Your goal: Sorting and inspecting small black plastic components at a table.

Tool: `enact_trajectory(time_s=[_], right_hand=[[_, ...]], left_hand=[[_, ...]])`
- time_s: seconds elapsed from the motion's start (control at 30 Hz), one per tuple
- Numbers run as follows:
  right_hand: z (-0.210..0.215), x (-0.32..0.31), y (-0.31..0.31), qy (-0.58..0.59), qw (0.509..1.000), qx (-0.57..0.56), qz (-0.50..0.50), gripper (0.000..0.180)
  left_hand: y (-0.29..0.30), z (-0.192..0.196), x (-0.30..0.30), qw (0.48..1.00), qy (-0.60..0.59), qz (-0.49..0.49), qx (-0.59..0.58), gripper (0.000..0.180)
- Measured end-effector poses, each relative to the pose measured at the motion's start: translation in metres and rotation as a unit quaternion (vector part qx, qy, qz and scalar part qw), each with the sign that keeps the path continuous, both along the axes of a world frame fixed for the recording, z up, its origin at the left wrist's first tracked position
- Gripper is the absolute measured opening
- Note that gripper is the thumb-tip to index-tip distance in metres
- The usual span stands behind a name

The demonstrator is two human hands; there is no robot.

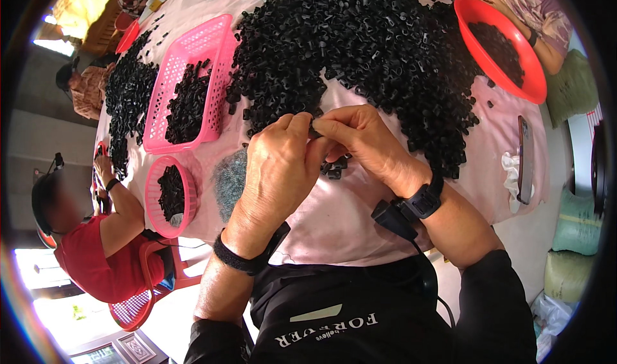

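My left hand [280, 161] and my right hand [364, 139] meet over the near edge of a big heap of small black plastic parts [360, 39]. Between the fingertips of both hands is a small black plastic part [313, 131], mostly covered by the fingers. Both hands are closed in a pinch on it. A few more black parts [334, 169] lie on the pink cloth just under my right hand. Left of my left wrist lies a grey-green mesh-like clump [230, 182].
A pink rectangular basket [218, 84] and a round pink basket [151, 197], both holding black parts, stand at left. A red basin [536, 74] is at far right, near another person's arm [546, 52]. A brown-handled strip [526, 161] lies right. A co-worker in red [106, 261] sits left.
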State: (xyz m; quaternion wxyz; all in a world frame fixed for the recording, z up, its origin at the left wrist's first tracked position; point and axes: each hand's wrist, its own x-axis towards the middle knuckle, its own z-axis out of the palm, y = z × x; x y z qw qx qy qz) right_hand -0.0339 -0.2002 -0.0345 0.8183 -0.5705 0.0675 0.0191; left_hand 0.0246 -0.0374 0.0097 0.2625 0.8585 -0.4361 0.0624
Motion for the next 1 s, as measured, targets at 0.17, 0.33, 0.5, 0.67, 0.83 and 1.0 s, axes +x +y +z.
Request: enact_trajectory(time_s=[0.17,0.33,0.5,0.67,0.83,1.0], right_hand=[[0.0050,-0.0023,0.0000,0.002,1.000,-0.010,-0.007,0.026],[-0.0031,-0.0002,0.0014,0.005,1.000,-0.001,-0.005,0.027],[-0.0019,-0.0010,0.0019,-0.002,1.000,0.010,-0.007,0.028],[0.0027,-0.0005,0.0031,-0.009,1.000,0.026,-0.014,0.028],[0.0039,-0.0012,0.0029,0.033,0.999,0.039,0.006,0.028],[0.0030,-0.0017,0.0044,0.010,1.000,0.010,0.010,0.028]], left_hand=[[-0.0007,-0.0029,-0.0037,1.000,-0.024,0.002,-0.004,0.025],[-0.0009,-0.0052,-0.0051,1.000,-0.005,-0.002,-0.003,0.023],[0.0010,-0.0005,-0.0038,1.000,0.023,0.004,0.013,0.026],[-0.0028,-0.0017,-0.0022,0.999,0.015,0.004,-0.045,0.028],[0.0020,-0.0020,-0.0015,0.997,0.058,0.004,-0.043,0.031],[0.0011,-0.0025,-0.0057,0.998,0.044,0.013,-0.039,0.025]])
